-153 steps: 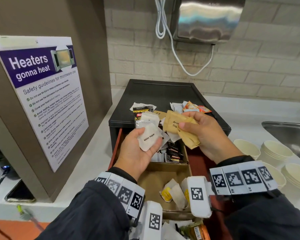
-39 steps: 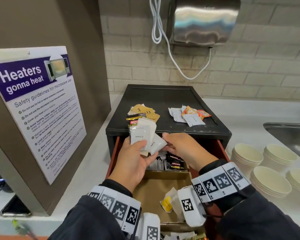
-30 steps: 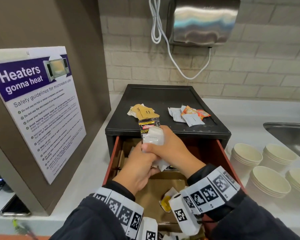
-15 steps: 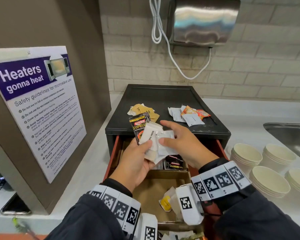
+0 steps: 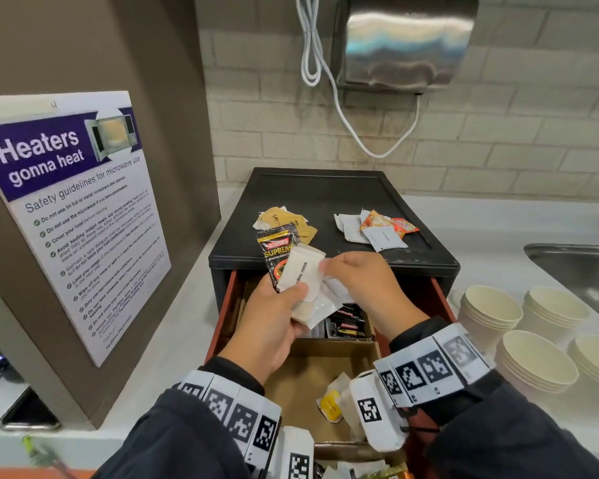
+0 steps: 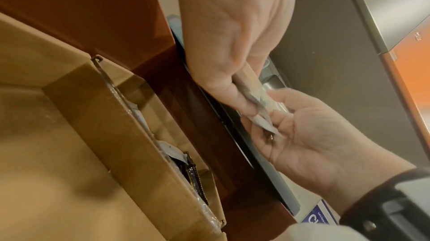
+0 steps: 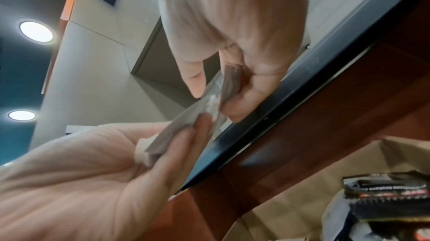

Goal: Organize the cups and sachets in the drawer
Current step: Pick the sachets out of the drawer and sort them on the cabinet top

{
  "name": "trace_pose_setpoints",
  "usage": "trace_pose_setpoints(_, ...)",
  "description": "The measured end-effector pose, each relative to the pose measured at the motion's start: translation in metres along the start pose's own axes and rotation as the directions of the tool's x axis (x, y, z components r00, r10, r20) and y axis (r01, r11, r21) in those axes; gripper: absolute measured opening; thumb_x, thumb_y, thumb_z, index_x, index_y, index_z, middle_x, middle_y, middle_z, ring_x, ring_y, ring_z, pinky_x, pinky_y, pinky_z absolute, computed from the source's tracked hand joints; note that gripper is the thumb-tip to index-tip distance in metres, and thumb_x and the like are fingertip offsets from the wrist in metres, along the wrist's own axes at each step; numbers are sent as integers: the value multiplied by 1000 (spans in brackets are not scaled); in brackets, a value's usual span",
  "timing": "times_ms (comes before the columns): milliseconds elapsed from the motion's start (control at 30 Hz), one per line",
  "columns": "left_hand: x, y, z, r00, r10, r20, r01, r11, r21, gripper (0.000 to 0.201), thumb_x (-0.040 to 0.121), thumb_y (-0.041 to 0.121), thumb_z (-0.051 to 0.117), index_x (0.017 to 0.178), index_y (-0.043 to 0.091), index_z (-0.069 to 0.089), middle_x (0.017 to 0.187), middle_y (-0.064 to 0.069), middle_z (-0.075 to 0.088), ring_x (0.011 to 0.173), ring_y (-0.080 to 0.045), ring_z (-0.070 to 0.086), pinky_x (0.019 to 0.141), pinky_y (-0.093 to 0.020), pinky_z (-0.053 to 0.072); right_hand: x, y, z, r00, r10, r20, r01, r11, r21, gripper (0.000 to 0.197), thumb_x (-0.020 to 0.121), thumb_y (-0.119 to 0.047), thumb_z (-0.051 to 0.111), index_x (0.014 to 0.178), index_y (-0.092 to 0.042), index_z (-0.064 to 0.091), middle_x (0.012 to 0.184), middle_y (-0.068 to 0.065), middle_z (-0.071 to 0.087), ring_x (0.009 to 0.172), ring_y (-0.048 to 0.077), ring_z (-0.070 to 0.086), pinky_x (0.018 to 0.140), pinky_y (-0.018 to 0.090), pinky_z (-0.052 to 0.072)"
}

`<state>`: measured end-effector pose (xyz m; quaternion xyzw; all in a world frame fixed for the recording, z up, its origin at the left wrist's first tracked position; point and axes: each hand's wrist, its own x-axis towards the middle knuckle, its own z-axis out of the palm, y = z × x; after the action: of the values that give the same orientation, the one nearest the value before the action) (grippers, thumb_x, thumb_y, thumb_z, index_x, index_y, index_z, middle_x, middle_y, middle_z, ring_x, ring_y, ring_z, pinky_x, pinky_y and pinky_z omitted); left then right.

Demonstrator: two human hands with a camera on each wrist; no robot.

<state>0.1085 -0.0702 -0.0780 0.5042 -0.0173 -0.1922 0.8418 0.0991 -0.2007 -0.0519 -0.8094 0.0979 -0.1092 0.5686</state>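
Observation:
My left hand [image 5: 293,305] grips a fanned bundle of sachets [image 5: 301,278] over the open drawer [image 5: 440,299]. A black coffee sachet [image 5: 277,254] is at the back of the bundle and a white sugar sachet sits in front. My right hand [image 5: 329,271] pinches a white sachet from the bundle at its top right corner. In the right wrist view the right hand [image 7: 209,94] pinches the sachet edges [image 7: 229,81] while the left hand [image 7: 93,171] holds the bundle from below. Black sachets [image 5: 348,324] lie in the drawer's far cardboard compartment.
On the black cabinet top [image 5: 319,191] lie a pile of brown sachets [image 5: 286,219] and a pile of white and orange ones [image 5: 374,229]. Stacks of paper cups [image 5: 491,316] stand on the counter to the right, beside a sink [image 5: 578,267]. A microwave poster [image 5: 73,216] is on the left.
My right hand has slid up from the middle of the bundle to the white sachet's top corner. The brown sachets it held five seconds ago now lie on the cabinet top.

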Motion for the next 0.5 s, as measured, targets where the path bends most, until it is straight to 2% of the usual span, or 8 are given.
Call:
trace_pose_setpoints(67, 0, -2, 0, 1000, -2, 24, 1, 999, 42, 35, 93, 0, 49, 115, 27, 54, 119, -6, 62, 107, -25, 60, 74, -38, 53, -2, 2, 4, 1000, -26, 10, 27, 997, -75, 21, 83, -27, 68, 75, -8, 66, 85, 9, 68, 77, 18, 62, 65, 27, 48)
trace_pose_setpoints(167, 0, -2, 0, 999, 1, 34, -3, 998, 61, 40, 92, -1, 49, 125, 23, 51, 120, -6, 62, 108, -25, 60, 72, -37, 53, -1, 5, 3, 1000, -13, -23, 11, 997, -82, 26, 83, -25, 68, 64, -10, 58, 79, 12, 67, 70, 16, 60, 61, 26, 46)
trace_pose_setpoints(233, 1, -2, -2, 999, 10, 30, -12, 998, 61, 43, 92, -4, 48, 125, 23, 50, 122, -5, 61, 111, -26, 58, 77, -40, 53, 0, 5, -1, 1000, 5, -26, -5, 1000, -15, 24, 84, -22, 68, 66, -8, 60, 76, 10, 65, 68, 15, 57, 60, 22, 43)
trace_pose_setpoints(333, 3, -1, -2, 1000, 16, 26, -17, 998, 62, 50, 90, -11, 45, 125, 25, 49, 127, -5, 58, 116, -27, 55, 91, -48, 50, -1, 3, -6, 999, 19, -27, -18, 999, 35, 22, 85, -20, 66, 67, -9, 62, 75, 7, 64, 67, 13, 55, 60, 21, 41)
trace_pose_setpoints(400, 3, -1, -1, 999, 20, 36, -23, 997, 73, 50, 90, -13, 44, 121, 26, 50, 125, -4, 58, 115, -26, 55, 92, -48, 49, -1, 2, -7, 1000, 16, -25, -15, 999, 48, 20, 85, -19, 66, 68, -10, 63, 74, 4, 64, 68, 12, 56, 61, 20, 42)
trace_pose_setpoints(500, 1, -1, -1, 999, 24, 39, -29, 989, 143, 47, 90, -12, 45, 110, 31, 52, 119, -3, 60, 109, -24, 57, 89, -48, 51, -2, 0, -3, 1000, 20, 1, -20, 1000, 17, 13, 83, -20, 69, 75, -10, 65, 83, 3, 68, 75, 14, 60, 65, 23, 48)
